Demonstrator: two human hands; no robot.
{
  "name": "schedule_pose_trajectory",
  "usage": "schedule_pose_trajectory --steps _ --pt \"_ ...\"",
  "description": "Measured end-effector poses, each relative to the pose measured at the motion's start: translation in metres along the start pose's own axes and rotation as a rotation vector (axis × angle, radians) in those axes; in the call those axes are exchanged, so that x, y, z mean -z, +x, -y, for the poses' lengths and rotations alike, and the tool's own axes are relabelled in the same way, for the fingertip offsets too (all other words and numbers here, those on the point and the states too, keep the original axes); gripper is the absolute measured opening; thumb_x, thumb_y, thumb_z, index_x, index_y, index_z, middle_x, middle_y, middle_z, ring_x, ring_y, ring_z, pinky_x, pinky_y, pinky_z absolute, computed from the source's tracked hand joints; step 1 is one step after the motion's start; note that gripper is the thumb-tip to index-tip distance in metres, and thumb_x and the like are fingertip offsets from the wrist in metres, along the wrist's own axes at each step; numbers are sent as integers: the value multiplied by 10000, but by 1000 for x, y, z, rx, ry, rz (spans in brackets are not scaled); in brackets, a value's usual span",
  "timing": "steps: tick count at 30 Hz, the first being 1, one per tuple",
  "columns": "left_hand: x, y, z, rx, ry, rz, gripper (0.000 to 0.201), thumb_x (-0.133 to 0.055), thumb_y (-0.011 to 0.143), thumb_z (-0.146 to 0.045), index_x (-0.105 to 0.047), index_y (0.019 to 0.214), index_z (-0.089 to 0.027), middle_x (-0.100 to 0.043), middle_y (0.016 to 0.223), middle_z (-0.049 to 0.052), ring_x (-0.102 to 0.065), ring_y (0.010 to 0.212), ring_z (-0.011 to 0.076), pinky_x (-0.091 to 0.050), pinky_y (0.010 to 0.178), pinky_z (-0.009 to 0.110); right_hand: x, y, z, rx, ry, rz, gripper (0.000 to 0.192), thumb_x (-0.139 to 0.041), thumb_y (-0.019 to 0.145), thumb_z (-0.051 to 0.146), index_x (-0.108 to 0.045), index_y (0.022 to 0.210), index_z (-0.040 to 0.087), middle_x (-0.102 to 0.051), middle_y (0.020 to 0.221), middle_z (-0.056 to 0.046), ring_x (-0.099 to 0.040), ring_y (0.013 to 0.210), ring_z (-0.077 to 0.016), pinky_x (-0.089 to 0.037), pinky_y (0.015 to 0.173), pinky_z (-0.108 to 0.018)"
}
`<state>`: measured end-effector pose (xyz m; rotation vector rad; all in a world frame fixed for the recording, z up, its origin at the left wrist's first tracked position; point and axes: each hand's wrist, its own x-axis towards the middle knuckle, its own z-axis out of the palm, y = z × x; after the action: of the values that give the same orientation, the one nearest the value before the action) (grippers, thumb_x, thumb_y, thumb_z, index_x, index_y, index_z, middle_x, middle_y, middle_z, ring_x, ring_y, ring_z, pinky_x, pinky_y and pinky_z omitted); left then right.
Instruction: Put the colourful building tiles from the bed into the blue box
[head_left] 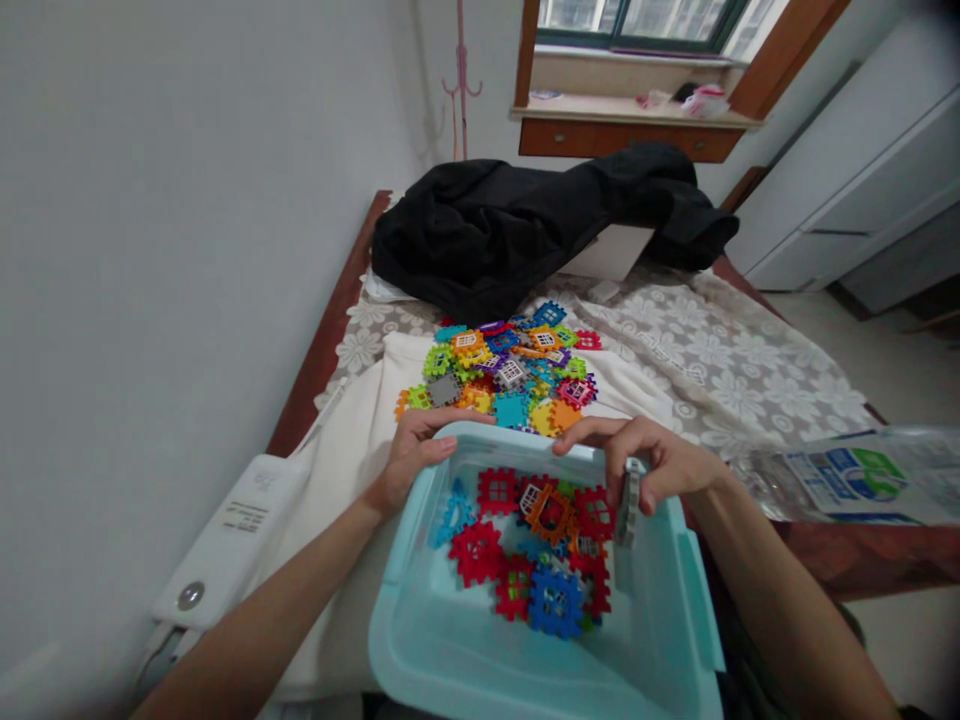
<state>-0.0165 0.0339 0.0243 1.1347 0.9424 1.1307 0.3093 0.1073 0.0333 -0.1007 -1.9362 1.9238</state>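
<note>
A light blue plastic bin (645,640) is tilted toward me, with several interlocking building blocks inside, among them a red block (477,552) and a blue block (556,600). My left hand (416,450) grips the bin's far left corner, thumb over the rim and fingers behind it. Over the far right corner, my right hand (649,460) pinches a grey building block (628,505) on edge, one finger reaching across the rim. Beyond the bin lies a heap of colourful blocks (511,374) on a white cloth (360,420); the rim hides its near side.
A black garment (525,220) lies across the far end of the table, over a pale box (611,252). A clear plastic bottle or pack (862,475) stands out at right. A white device (225,530) sits at left by the wall. The patterned tablecloth (720,350) is wrinkled.
</note>
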Motion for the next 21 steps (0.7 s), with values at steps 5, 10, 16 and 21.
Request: schedule_pose_trajectory --steps 5,10,16,21 --pt "-2 0 -1 10 -19 1 404 -751 712 -354 -864 1037 -143 -849 927 103 -741 782 245 -534 675 261 1 0 2 -13 -33 11 319 -860 816 499 -827 981 228 -614 1453 -119 -558 1348 -301 -342 1199 -469" --pt "-1 1 -2 -5 28 -6 397 -752 710 -358 -869 1023 -143 -851 956 110 -748 833 268 -546 725 279 0 -2 -5 10 -89 -45 520 -777 833 654 -794 1158 248 -653 1400 -121 -597 1287 -301 -417 1146 -465" --pt "5 -1 4 -28 6 19 423 -733 739 -364 -852 1074 -135 -845 953 124 -746 803 272 -539 682 285 14 -4 -24 39 -499 -777 258 -654 985 483 -748 1105 276 -729 1080 -68 -672 1033 -249 -548 936 -410" --pt "7 0 5 -44 65 18 397 -726 750 -362 -857 1053 -142 -842 982 122 -737 846 275 -540 740 292 29 -4 -40 -182 -1104 -706 593 -769 886 443 -579 1428 296 -572 1493 -116 -516 1374 -358 -405 1171 -585"
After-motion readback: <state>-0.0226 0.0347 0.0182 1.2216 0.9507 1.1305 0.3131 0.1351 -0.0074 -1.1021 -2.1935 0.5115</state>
